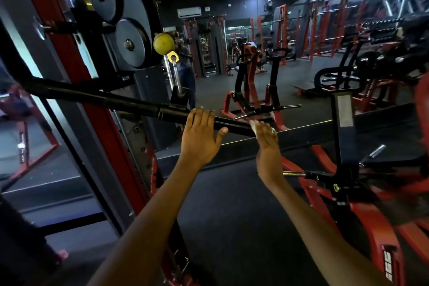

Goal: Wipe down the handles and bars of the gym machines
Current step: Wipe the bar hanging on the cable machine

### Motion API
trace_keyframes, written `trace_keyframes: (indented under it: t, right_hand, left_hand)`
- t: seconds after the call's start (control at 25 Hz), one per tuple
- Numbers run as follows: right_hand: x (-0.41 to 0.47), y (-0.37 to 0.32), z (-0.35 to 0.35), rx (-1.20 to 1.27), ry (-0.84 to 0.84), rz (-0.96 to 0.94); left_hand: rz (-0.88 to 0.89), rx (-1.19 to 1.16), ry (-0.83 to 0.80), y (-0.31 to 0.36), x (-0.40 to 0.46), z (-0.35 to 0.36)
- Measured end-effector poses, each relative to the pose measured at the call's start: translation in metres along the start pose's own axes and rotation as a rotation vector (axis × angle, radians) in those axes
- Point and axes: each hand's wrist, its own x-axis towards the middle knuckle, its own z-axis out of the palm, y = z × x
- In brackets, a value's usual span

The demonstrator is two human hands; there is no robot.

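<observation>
A long black pull-down bar (pixel 99 96) hangs across the view from a chrome link under a yellow ball (pixel 163 43). My left hand (pixel 200 133) grips the bar just right of its middle, fingers hooked over the top and thumb beneath. My right hand (pixel 267 140) holds the bar further right, near its end, with a small white cloth (pixel 254 126) pressed between its fingers and the bar. A ring shows on that hand. The hand is blurred, and the bar's right tip is hidden behind it.
The red cable-machine column (pixel 76 60) with two black pulleys (pixel 130 44) stands close on the left. A red and black plate-loaded machine (pixel 343 165) is close on the right. A mirror wall ahead reflects more red machines and a person (pixel 185 62).
</observation>
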Motion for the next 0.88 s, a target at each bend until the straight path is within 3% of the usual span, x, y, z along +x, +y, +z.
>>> trace_keyframes:
  t: [0.08,0.16,0.24,0.4,0.48,0.56,0.64,0.68,0.76,0.88]
  right_hand:
    - [0.008,-0.025,0.003,0.123,0.015,0.194]
    - [0.017,-0.065,0.007,0.226,-0.124,0.095]
    - [0.019,-0.057,0.007,0.219,-0.164,-0.076]
    - [0.003,0.013,-0.011,0.208,-0.016,0.263]
    - [0.006,-0.006,-0.007,0.263,-0.076,0.391]
    - [0.016,-0.039,-0.005,0.361,-0.191,0.232]
    - [0.015,-0.038,0.005,0.277,-0.151,0.045]
    - [0.015,-0.025,0.006,0.264,-0.112,0.08]
    - [0.006,-0.009,0.009,0.403,-0.064,0.353]
    - [0.008,-0.021,0.0,0.755,0.122,0.968]
  left_hand:
    - [-0.007,-0.014,-0.003,0.002,0.001,-0.001]
    - [-0.019,-0.035,0.016,0.003,0.001,-0.001]
    - [-0.016,-0.035,0.003,0.001,0.0,-0.002]
    - [-0.024,-0.043,0.008,-0.001,-0.004,-0.001]
    - [-0.039,-0.036,-0.001,-0.001,-0.006,0.001]
    - [-0.048,-0.022,-0.011,-0.001,-0.007,0.001]
    - [-0.048,-0.019,-0.028,-0.001,-0.007,-0.002]
    - [-0.047,-0.016,-0.029,0.0,-0.007,-0.002]
    - [-0.053,-0.009,-0.029,0.0,-0.007,-0.003]
    - [-0.059,0.005,-0.032,-0.001,-0.007,-0.003]
